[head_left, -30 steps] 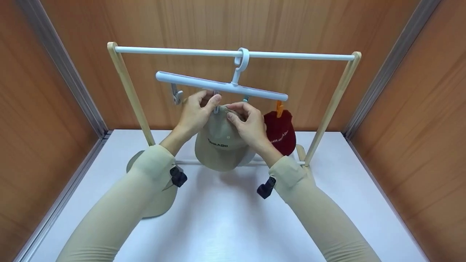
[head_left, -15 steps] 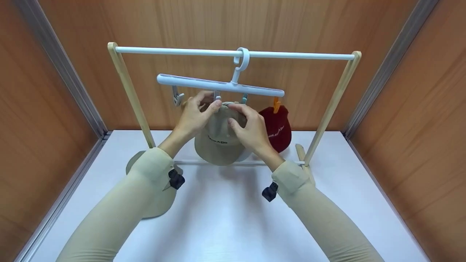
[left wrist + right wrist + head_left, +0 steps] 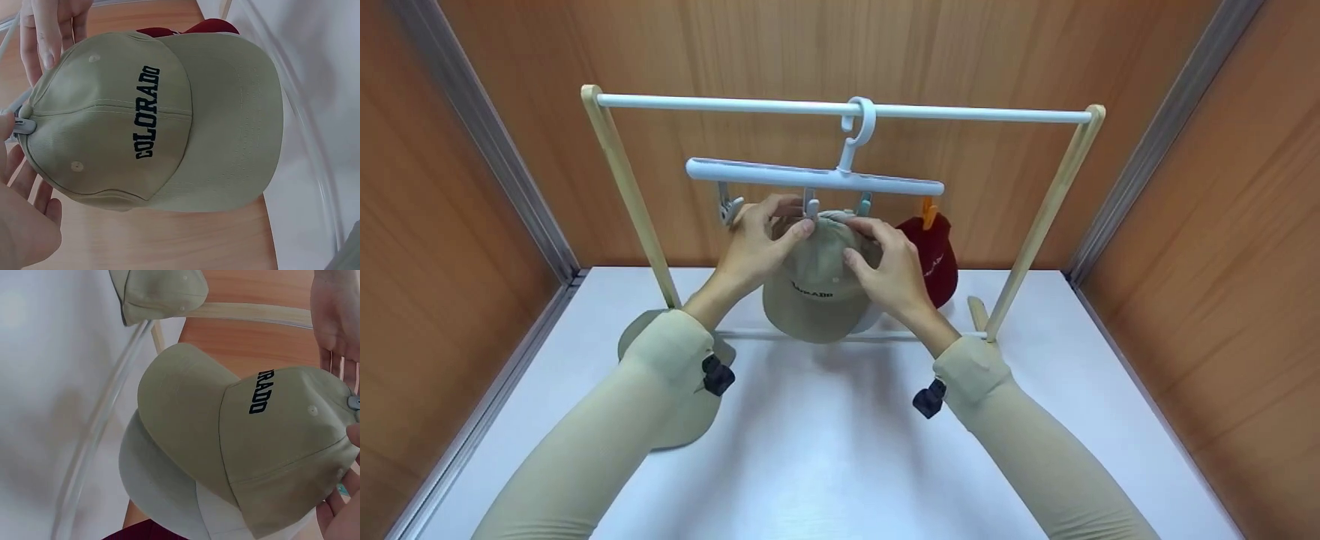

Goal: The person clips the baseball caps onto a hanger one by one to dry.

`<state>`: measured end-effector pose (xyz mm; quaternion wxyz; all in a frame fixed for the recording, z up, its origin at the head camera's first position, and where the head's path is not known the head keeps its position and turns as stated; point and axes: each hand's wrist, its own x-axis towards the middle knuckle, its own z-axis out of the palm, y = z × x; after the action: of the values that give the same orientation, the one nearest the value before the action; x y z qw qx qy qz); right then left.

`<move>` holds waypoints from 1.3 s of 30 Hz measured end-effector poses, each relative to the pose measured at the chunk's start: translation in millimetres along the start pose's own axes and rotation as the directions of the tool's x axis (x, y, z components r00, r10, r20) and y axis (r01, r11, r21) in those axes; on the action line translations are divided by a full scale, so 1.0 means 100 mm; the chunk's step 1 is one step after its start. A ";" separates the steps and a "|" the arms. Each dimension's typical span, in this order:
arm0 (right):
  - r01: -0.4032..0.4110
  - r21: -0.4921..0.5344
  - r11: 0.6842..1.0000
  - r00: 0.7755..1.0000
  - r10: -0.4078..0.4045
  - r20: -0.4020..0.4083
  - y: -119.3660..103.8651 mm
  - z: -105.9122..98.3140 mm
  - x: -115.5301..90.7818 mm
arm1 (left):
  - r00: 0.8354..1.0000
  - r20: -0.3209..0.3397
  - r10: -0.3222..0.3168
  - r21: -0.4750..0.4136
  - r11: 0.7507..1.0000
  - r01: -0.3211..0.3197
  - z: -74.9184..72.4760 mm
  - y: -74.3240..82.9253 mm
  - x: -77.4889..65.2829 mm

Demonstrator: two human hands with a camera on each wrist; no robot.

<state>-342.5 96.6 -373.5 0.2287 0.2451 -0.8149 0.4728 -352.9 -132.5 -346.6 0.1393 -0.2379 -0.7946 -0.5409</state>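
A khaki cap (image 3: 810, 300) with dark lettering hangs from a grey clip (image 3: 811, 206) under a light blue hanger (image 3: 780, 173). My left hand (image 3: 754, 244) is at the left of its crown, thumb tip just below the clip and fingers behind. On the other side, my right hand (image 3: 892, 270) has thumb and fingers spread apart beside the crown. The left wrist view shows the clip (image 3: 23, 126) biting the cap's top edge, with the right hand's fingers (image 3: 48, 39) extended along the crown. A pale grey cap (image 3: 160, 478) hangs close behind the khaki one.
A dark red cap (image 3: 937, 266) hangs from an orange clip (image 3: 929, 213) at the right. An unused grey clip (image 3: 727, 206) hangs at the hanger's left end. The hanger hooks over a rack's white rail (image 3: 997, 114). Another khaki cap (image 3: 686, 420) lies on the white table, partly under the left sleeve.
The hanger has swung from tilting down at the right to nearly level. My right hand has moved right and loosened from the crown; my left thumb has slid down off the clip.
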 end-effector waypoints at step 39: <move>-0.014 -0.058 0.998 0.999 0.012 -0.032 0.32 -0.47 -0.40 | 0.988 -0.046 -0.150 0.247 0.956 0.157 -0.31 -0.24 -0.40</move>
<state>-325.0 159.5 -397.7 0.2457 0.2253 -0.8262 0.4541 -332.9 -177.3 -373.3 0.1363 -0.1489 -0.8705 -0.4490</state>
